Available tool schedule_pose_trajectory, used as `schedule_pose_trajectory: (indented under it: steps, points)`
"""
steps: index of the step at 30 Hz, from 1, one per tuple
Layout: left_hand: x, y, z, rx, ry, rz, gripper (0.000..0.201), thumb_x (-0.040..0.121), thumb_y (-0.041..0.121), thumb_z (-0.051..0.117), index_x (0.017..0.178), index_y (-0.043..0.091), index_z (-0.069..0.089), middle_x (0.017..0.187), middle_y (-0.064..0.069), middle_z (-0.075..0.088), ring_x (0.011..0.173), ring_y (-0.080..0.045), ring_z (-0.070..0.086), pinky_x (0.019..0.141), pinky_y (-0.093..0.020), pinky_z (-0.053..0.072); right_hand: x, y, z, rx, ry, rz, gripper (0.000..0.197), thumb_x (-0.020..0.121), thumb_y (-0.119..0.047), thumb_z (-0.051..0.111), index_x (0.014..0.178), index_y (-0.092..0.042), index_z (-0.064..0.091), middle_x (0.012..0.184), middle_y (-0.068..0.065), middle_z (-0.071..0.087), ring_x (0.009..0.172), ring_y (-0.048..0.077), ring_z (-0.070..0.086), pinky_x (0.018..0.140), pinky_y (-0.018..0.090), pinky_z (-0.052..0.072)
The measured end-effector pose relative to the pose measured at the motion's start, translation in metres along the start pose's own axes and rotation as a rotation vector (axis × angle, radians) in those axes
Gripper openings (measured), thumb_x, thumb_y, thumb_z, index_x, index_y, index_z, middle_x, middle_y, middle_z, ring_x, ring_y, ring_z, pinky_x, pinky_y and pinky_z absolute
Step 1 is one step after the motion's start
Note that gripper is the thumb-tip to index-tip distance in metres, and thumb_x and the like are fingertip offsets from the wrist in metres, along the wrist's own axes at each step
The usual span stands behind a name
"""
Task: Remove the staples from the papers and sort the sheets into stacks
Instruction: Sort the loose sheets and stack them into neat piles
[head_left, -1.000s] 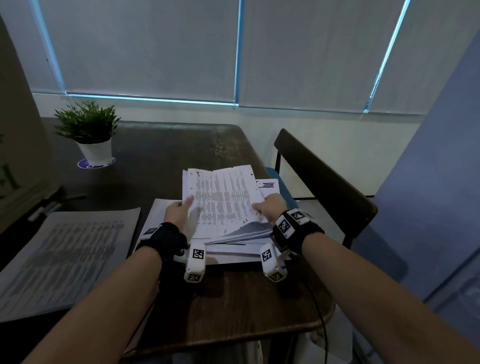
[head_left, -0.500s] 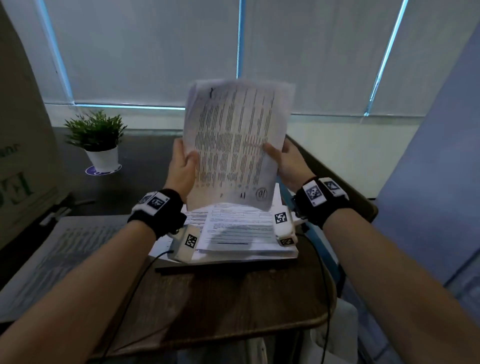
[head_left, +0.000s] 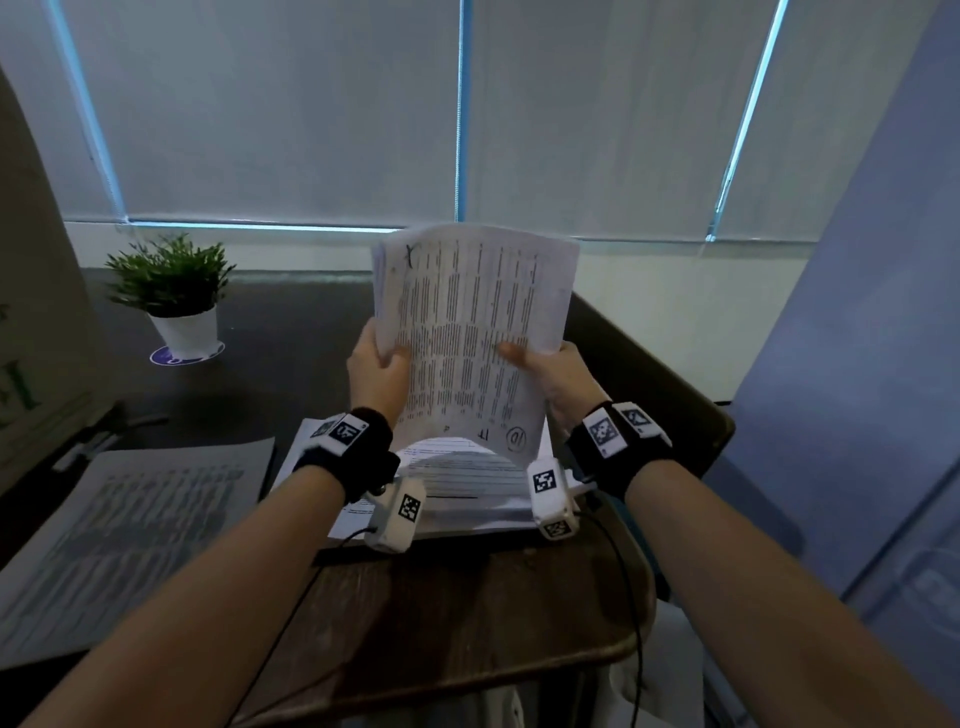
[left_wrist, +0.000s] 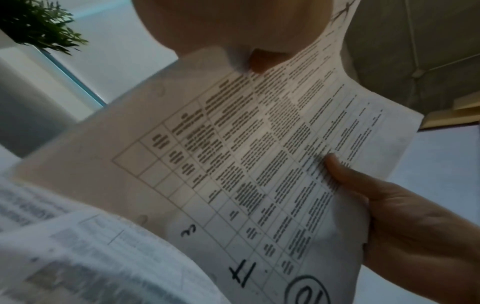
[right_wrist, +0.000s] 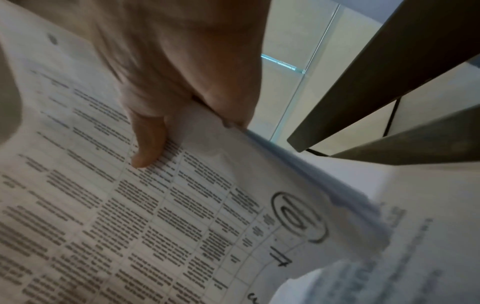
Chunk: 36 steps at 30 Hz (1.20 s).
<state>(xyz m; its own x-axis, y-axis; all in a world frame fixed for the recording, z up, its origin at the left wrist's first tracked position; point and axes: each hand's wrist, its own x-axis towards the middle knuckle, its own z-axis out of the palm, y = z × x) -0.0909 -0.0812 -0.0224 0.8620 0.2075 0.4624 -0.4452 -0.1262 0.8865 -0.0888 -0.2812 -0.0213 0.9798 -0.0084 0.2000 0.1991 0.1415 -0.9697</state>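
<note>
A bundle of printed sheets (head_left: 467, 332) stands upright above the table, with a handwritten circled "10" at its lower right corner. My left hand (head_left: 387, 358) grips its left edge, thumb on the front. My right hand (head_left: 519, 356) pinches its right edge, thumb (right_wrist: 148, 144) on the printed table. The left wrist view shows the same page (left_wrist: 259, 164) from below, with the right hand's thumb (left_wrist: 363, 185) on it. Under the bundle lies a pile of papers (head_left: 457, 473) on the table. A separate stack of sheets (head_left: 130, 530) lies flat at the left. No staple shows.
A potted plant (head_left: 176, 291) stands at the back left of the dark table (head_left: 467, 623). A cardboard box (head_left: 31, 338) rises along the left edge, with pens (head_left: 98, 441) beside it. A dark chair back (head_left: 649, 374) is close on the right.
Both hands have lifted the bundle off the pile and stood it upright. Since half a second ago it sits lower, and its bottom edge now curls over the pile.
</note>
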Motion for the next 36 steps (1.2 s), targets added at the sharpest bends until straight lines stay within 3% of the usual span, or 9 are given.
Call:
schedule_pose_trajectory:
  steps: [9, 13, 18, 22, 25, 28, 30, 33, 36]
  points:
    - [-0.014, -0.018, 0.0, 0.255, -0.345, 0.081, 0.065, 0.097, -0.002, 0.032, 0.134, 0.051, 0.03, 0.1, -0.001, 0.061, 0.052, 0.005, 0.055, 0.048, -0.01, 0.043, 0.0, 0.045, -0.005, -0.128, 0.076, 0.177, 0.032, 0.087, -0.004, 0.068, 0.119, -0.002, 0.062, 0.117, 0.021, 0.068, 0.108, 0.038, 0.065, 0.097, 0.058, 0.05]
    - [-0.011, -0.019, -0.001, 0.28, -0.333, 0.102, 0.068, 0.095, -0.004, 0.032, 0.134, 0.052, 0.029, 0.099, -0.003, 0.064, 0.05, 0.0, 0.051, 0.048, -0.011, 0.042, -0.002, 0.041, -0.004, -0.165, 0.068, 0.191, 0.018, 0.089, -0.005, 0.065, 0.105, -0.012, 0.064, 0.116, 0.017, 0.068, 0.105, 0.033, 0.066, 0.094, 0.052, 0.053]
    - [-0.008, -0.023, 0.0, 0.297, -0.348, 0.116, 0.076, 0.095, -0.003, 0.033, 0.124, 0.066, 0.028, 0.1, 0.0, 0.064, 0.061, -0.019, 0.057, 0.054, -0.022, 0.049, -0.002, 0.043, -0.005, -0.162, 0.06, 0.173, 0.022, 0.09, -0.003, 0.064, 0.111, -0.009, 0.063, 0.117, 0.018, 0.068, 0.107, 0.034, 0.066, 0.093, 0.051, 0.054]
    - [-0.009, -0.021, 0.001, 0.324, -0.36, 0.105, 0.068, 0.097, -0.002, 0.032, 0.129, 0.058, 0.026, 0.101, -0.002, 0.061, 0.061, -0.004, 0.054, 0.05, -0.012, 0.044, 0.0, 0.043, -0.005, -0.15, 0.076, 0.171, 0.027, 0.089, -0.004, 0.064, 0.116, -0.006, 0.063, 0.117, 0.018, 0.068, 0.107, 0.034, 0.066, 0.094, 0.053, 0.053]
    - [-0.009, -0.018, 0.0, 0.343, -0.316, 0.152, 0.063, 0.098, 0.003, 0.035, 0.132, 0.056, 0.026, 0.098, -0.003, 0.063, 0.063, -0.006, 0.055, 0.055, -0.013, 0.047, -0.001, 0.039, -0.005, -0.163, 0.102, 0.125, 0.016, 0.091, -0.007, 0.064, 0.107, -0.011, 0.064, 0.11, 0.013, 0.071, 0.106, 0.034, 0.067, 0.083, 0.041, 0.058]
    - [-0.007, -0.01, -0.002, 0.411, -0.237, 0.272, 0.056, 0.097, 0.011, 0.041, 0.137, 0.049, 0.028, 0.102, 0.003, 0.058, 0.08, -0.009, 0.058, 0.072, -0.021, 0.05, 0.005, 0.025, -0.005, -0.316, 0.214, -0.111, 0.054, 0.088, -0.019, 0.07, 0.136, -0.016, 0.046, 0.128, 0.009, 0.061, 0.122, 0.029, 0.059, 0.095, 0.045, 0.053]
    - [-0.005, -0.004, -0.003, 0.425, -0.224, 0.306, 0.054, 0.097, 0.013, 0.042, 0.136, 0.049, 0.029, 0.102, 0.005, 0.056, 0.08, -0.005, 0.058, 0.071, -0.017, 0.049, 0.008, 0.003, -0.005, -0.551, 0.397, -0.437, 0.087, 0.087, -0.029, 0.073, 0.154, -0.017, 0.019, 0.155, 0.01, 0.034, 0.142, 0.021, 0.034, 0.114, 0.038, 0.03]
    - [-0.002, 0.001, -0.003, 0.404, -0.227, 0.302, 0.054, 0.098, 0.01, 0.039, 0.133, 0.05, 0.031, 0.099, 0.003, 0.058, 0.073, 0.002, 0.053, 0.064, -0.01, 0.042, 0.01, -0.038, -0.002, -0.951, 0.419, -0.912, 0.077, 0.091, -0.022, 0.068, 0.154, -0.017, 0.023, 0.161, 0.012, 0.019, 0.148, 0.023, 0.02, 0.119, 0.036, 0.017]
    - [-0.001, 0.002, -0.002, 0.368, -0.239, 0.297, 0.053, 0.098, 0.011, 0.039, 0.132, 0.052, 0.035, 0.097, 0.003, 0.061, 0.074, 0.001, 0.055, 0.064, -0.011, 0.042, 0.017, -0.052, -0.001, -1.128, 0.255, -0.968, 0.061, 0.092, -0.021, 0.066, 0.147, -0.022, 0.042, 0.158, 0.012, 0.031, 0.146, 0.028, 0.027, 0.117, 0.051, 0.026]
